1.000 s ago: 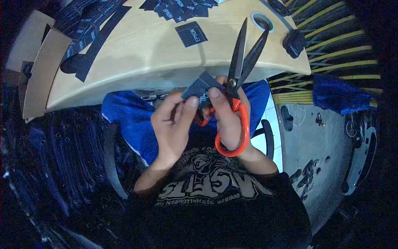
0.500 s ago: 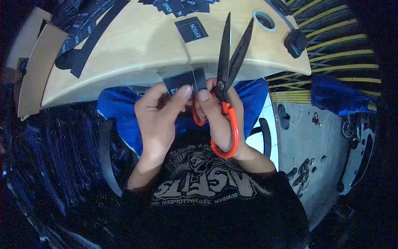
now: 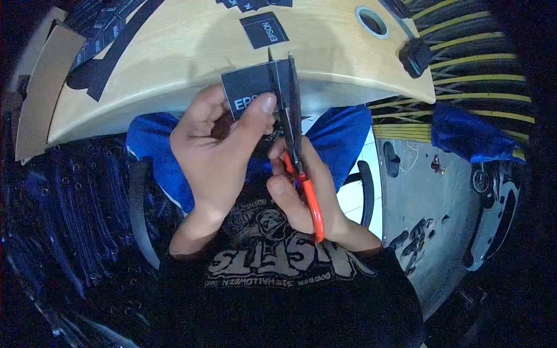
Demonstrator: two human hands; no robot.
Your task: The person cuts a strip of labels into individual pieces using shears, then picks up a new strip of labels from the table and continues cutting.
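Note:
My left hand (image 3: 217,142) pinches a dark label (image 3: 246,84) with white "EPSON" lettering, thumb across its front. In my right hand (image 3: 310,197) are large scissors (image 3: 295,116) with orange-red handles, the fingers in the loops. Their dark blades point up and stand slightly apart at the label's right part, near a thin pale line. Whether the edge is cut there cannot be made out. Just beyond, on the table, lies another Epson label (image 3: 264,31).
The pale wooden table (image 3: 174,61) has a round cable hole (image 3: 372,22) at right and a black object (image 3: 415,58) by its edge. More labels (image 3: 255,4) lie at the back. A cardboard piece (image 3: 52,87) and a dark strip (image 3: 119,49) are at left.
My right hand has let go of the label's corner and turned the scissors, bringing the blades to its right side. They have closed partway. The left hand has raised the label slightly.

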